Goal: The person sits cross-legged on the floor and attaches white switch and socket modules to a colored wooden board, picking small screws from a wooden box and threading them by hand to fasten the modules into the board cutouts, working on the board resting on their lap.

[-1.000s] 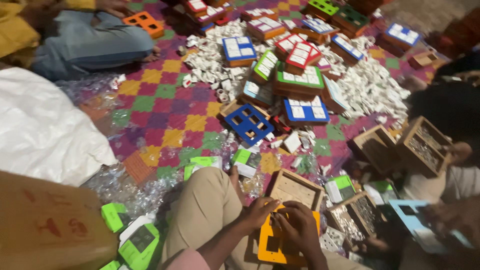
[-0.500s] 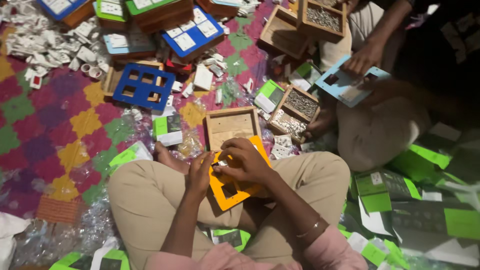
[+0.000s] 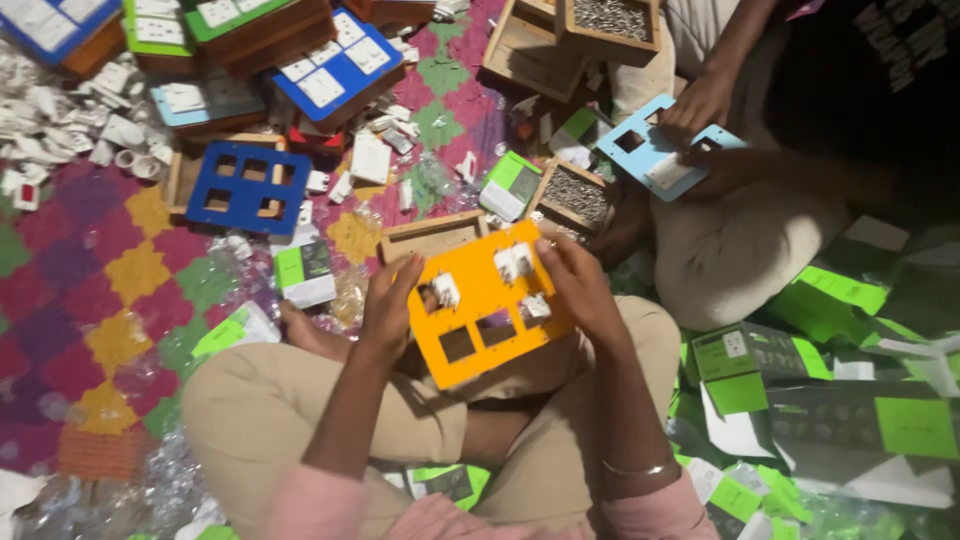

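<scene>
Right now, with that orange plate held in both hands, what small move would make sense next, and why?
Probably press another white piece into one of the open holes. The orange plate rests over the lap, the left hand and right hand gripping its sides; three white pieces sit in it, and two lower openings look unfilled.

The orange plate with square cutouts now sits higher and tilted between the hands, its face newly uncovered, showing white switch pieces fitted in some openings.
</scene>
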The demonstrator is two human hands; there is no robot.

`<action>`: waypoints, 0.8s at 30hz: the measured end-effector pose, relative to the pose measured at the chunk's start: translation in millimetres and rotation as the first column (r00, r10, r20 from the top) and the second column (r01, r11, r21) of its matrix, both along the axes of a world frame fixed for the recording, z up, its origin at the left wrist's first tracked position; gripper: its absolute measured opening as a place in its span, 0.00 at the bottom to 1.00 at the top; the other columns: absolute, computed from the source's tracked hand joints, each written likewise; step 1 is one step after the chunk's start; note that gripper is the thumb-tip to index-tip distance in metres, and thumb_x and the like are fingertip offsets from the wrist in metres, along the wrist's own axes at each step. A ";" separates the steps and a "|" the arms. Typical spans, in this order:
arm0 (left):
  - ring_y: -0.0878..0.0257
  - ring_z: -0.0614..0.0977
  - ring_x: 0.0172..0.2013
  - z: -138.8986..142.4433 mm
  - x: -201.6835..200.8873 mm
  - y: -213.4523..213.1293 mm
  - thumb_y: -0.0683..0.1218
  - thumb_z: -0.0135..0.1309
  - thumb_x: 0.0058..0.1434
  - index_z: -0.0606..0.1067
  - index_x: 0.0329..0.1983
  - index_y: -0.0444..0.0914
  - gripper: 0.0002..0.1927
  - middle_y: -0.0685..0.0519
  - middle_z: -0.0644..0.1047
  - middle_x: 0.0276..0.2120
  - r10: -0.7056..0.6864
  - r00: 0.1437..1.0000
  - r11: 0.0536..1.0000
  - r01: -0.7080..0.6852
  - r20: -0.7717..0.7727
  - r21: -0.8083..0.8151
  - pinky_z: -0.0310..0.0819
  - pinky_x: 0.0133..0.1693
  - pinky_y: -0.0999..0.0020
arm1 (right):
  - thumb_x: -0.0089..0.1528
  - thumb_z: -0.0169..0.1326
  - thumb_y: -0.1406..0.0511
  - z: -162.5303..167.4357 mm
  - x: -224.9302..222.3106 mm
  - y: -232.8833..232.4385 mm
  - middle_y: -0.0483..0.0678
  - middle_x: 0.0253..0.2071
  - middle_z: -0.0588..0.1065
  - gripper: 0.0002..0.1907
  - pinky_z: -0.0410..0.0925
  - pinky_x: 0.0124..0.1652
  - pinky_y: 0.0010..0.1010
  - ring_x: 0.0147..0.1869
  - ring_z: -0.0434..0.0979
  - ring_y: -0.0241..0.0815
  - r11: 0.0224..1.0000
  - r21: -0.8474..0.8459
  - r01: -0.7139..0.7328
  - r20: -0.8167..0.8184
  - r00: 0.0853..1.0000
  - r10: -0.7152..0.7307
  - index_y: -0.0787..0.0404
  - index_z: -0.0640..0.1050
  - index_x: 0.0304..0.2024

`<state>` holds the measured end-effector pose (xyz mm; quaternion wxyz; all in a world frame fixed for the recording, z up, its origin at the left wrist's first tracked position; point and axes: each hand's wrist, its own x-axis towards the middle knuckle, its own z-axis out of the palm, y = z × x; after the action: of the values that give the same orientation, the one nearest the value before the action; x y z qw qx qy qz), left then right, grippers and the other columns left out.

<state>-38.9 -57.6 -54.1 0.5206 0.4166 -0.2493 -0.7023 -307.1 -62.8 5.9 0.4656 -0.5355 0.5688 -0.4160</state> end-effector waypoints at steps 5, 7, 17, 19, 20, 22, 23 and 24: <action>0.71 0.77 0.36 34.0 -61.9 -121.4 0.58 0.49 0.70 0.78 0.46 0.38 0.20 0.58 0.79 0.37 -0.250 0.892 0.949 0.304 0.375 -0.090 0.72 0.37 0.74 | 0.72 0.48 0.54 -41.4 -56.7 -27.0 0.43 0.25 0.73 0.19 0.65 0.21 0.23 0.21 0.68 0.31 0.954 0.249 0.167 0.487 0.830 -0.272 0.64 0.78 0.48; 0.71 0.78 0.34 41.5 -85.1 -186.5 0.65 0.47 0.66 0.78 0.44 0.41 0.25 0.58 0.79 0.35 -0.255 0.824 0.936 0.341 0.506 -0.084 0.71 0.34 0.73 | 0.72 0.47 0.55 -49.4 -75.1 -35.5 0.42 0.25 0.73 0.19 0.64 0.20 0.21 0.22 0.68 0.29 0.926 0.250 0.282 0.492 0.787 -0.373 0.63 0.79 0.48; 0.69 0.69 0.23 15.1 -221.3 -407.2 0.73 0.54 0.66 0.69 0.28 0.36 0.35 0.58 0.68 0.22 -0.142 0.730 0.952 0.287 0.668 -0.111 0.63 0.24 0.70 | 0.69 0.48 0.54 -58.7 -99.0 -69.8 0.41 0.25 0.71 0.18 0.64 0.20 0.22 0.22 0.67 0.29 0.819 0.369 0.439 0.432 0.699 -0.570 0.60 0.78 0.49; 0.66 0.75 0.25 7.8 -225.4 -409.0 0.69 0.58 0.62 0.74 0.29 0.34 0.33 0.55 0.74 0.24 -0.138 0.796 0.946 0.283 0.589 -0.161 0.69 0.27 0.65 | 0.69 0.47 0.53 -65.5 -101.9 -71.7 0.41 0.23 0.70 0.18 0.65 0.20 0.21 0.22 0.67 0.28 0.806 0.379 0.454 0.412 0.697 -0.587 0.57 0.79 0.49; 0.62 0.80 0.26 5.7 -225.7 -406.9 0.67 0.59 0.58 0.76 0.29 0.34 0.30 0.53 0.78 0.25 -0.175 0.857 0.949 0.277 0.484 -0.147 0.76 0.28 0.61 | 0.69 0.48 0.53 -69.5 -102.9 -71.0 0.41 0.24 0.70 0.18 0.65 0.20 0.22 0.22 0.68 0.28 0.796 0.387 0.465 0.412 0.685 -0.601 0.57 0.78 0.49; 0.57 0.85 0.28 3.1 -230.2 -396.4 0.64 0.62 0.53 0.78 0.33 0.33 0.28 0.49 0.82 0.27 -0.185 0.944 0.954 0.239 0.271 -0.179 0.81 0.31 0.56 | 0.68 0.49 0.53 -78.6 -105.1 -68.9 0.41 0.25 0.72 0.16 0.65 0.20 0.22 0.23 0.68 0.28 0.786 0.387 0.483 0.415 0.669 -0.616 0.56 0.76 0.47; 0.55 0.84 0.29 5.0 -229.9 -392.3 0.63 0.63 0.53 0.79 0.35 0.32 0.28 0.48 0.82 0.28 -0.149 0.973 0.957 0.187 0.176 -0.222 0.78 0.32 0.55 | 0.69 0.49 0.52 -83.9 -104.9 -67.7 0.41 0.25 0.71 0.17 0.66 0.20 0.23 0.22 0.68 0.30 0.753 0.413 0.512 0.407 0.636 -0.655 0.58 0.76 0.45; 0.60 0.82 0.32 8.6 -232.5 -388.6 0.63 0.63 0.56 0.78 0.40 0.34 0.28 0.52 0.81 0.31 -0.075 0.945 0.971 0.142 0.318 -0.193 0.77 0.34 0.60 | 0.70 0.49 0.51 -89.1 -106.4 -66.2 0.42 0.25 0.70 0.19 0.66 0.21 0.24 0.22 0.69 0.31 0.730 0.436 0.526 0.399 0.614 -0.681 0.60 0.75 0.43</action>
<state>-271.4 -446.2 -45.5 0.4771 0.4484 -0.4241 -0.6256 -413.5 -129.0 -83.2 0.5044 -0.1016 0.6152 -0.5973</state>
